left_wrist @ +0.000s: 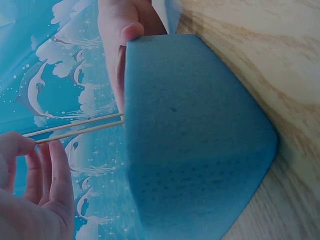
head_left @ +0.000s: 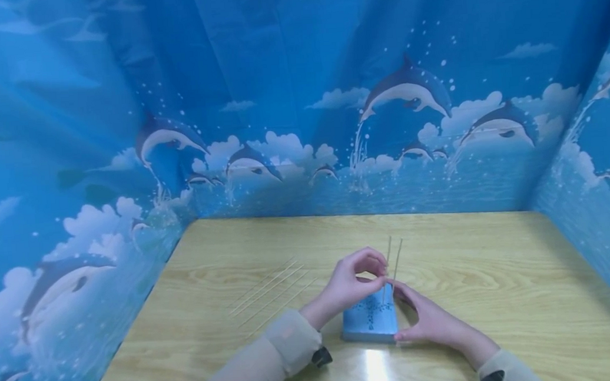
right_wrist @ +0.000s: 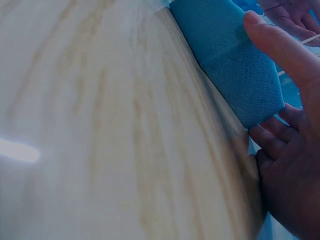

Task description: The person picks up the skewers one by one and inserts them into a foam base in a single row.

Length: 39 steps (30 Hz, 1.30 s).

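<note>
Item 1: blue foam block (head_left: 370, 327), lying on the wood-grain bench (head_left: 495, 254), between the two hands; top face marked with dark dots, some perhaps holes.

Item 2: pair of thin wooden skewers on the block, near its right side, slightly tilted and nearly parallel; the left skewer (head_left: 389, 249) and the right skewer (head_left: 399, 255) both run down to the top face. Depth of entry not shown.

Item 3: loose skewers (head_left: 266, 289), several, laid roughly side by side on the bench left of the block; exact count uncertain.

Item 4: left hand (head_left: 351, 282), above the block; grip pinched on the left skewer, thumb against fingers, well up from the foam.

Item 5: right hand (head_left: 428, 320), at the block's right side; grip closed about the foam, thumb at the near corner, fingers toward the far side.

Step in hand, as judged: planting or adjusting a skewer in the steadied block.

Next move, as judged: calls for pressure straight along the skewer, the right hand bracing the foam and the pinch kept low enough to avoid bending; release only once the stick stands unaided.
</note>
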Available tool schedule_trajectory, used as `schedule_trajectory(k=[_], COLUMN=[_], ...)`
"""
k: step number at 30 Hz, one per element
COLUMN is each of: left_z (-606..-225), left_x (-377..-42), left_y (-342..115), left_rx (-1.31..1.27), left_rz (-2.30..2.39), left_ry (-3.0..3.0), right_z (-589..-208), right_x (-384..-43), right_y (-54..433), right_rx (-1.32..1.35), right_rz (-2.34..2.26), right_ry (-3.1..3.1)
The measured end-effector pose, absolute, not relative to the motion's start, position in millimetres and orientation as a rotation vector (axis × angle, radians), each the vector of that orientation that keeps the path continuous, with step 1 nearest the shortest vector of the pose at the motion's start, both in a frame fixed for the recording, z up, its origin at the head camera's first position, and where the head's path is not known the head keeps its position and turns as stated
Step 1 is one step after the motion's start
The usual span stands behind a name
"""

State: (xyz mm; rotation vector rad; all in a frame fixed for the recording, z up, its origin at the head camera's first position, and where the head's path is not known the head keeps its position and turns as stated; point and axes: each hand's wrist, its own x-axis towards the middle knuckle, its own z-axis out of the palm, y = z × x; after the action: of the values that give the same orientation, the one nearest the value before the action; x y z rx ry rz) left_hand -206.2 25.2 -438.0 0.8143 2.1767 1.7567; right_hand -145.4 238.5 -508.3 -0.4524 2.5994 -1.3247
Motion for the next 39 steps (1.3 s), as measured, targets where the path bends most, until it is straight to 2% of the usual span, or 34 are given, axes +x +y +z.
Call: schedule_trajectory(k=[18,27,33,39], left_z=[-450,-440,-425,-410], left_x=[-202,-205,-228,-258], left_y=[24,20,-13,-71], left_rx=[0.771,0.766,0.79,0.647], left_rz=[1.795,1.798,1.702,1.684], left_ry=[2.126,2.113,2.159,2.15], right_z=[-512,-509,-508,-507], right_x=[-145,-144,-144,-144], right_y=[236,237,237,237], right_rx=[-0.46,-0.471,-0.455,-0.427], right_rz=[-1.328,-1.345,-1.31,-1.298], right_ry=[2.6,2.606,2.624,2.609])
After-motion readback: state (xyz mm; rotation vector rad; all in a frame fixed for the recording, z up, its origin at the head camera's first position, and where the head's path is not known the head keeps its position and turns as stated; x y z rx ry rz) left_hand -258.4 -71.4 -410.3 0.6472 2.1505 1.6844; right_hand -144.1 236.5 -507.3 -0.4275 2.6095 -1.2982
